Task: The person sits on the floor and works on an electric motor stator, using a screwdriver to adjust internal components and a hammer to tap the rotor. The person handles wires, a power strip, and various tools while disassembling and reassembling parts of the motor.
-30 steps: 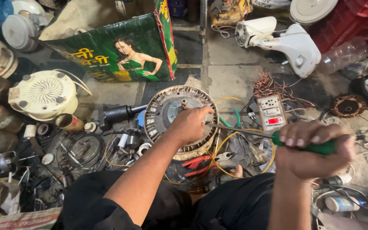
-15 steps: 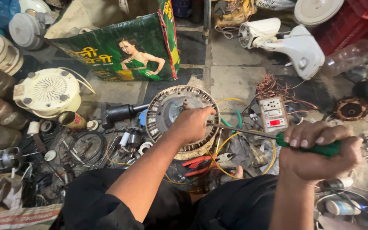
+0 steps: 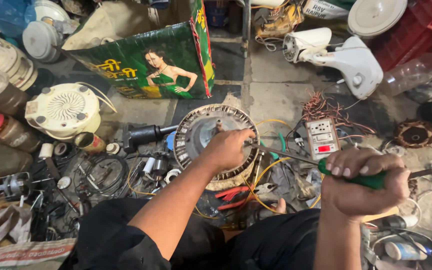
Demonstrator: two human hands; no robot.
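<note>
1. While the round fan motor [image 3: 211,137] lies flat on the floor [image 3: 271,95] straight ahead of the seated person, the left hand [image 3: 227,149] rests on its right-hand edge, fingers curled down over the ribbed rim and gripping it.
2. To the right and nearer the body, the right hand [image 3: 363,182] is closed in a full fist round the green handle of a screwdriver [image 3: 321,164].
3. From that fist the screwdriver's long steel shaft runs leftward and slightly away, almost level, its tip reaching the motor just beside the left hand's fingers; whether it touches metal I cannot tell.
4. So the left hand is the one on the motor, the right well apart, joined only by the tool.
5. Red-handled pliers [image 3: 236,192] lie just below the motor.
</note>
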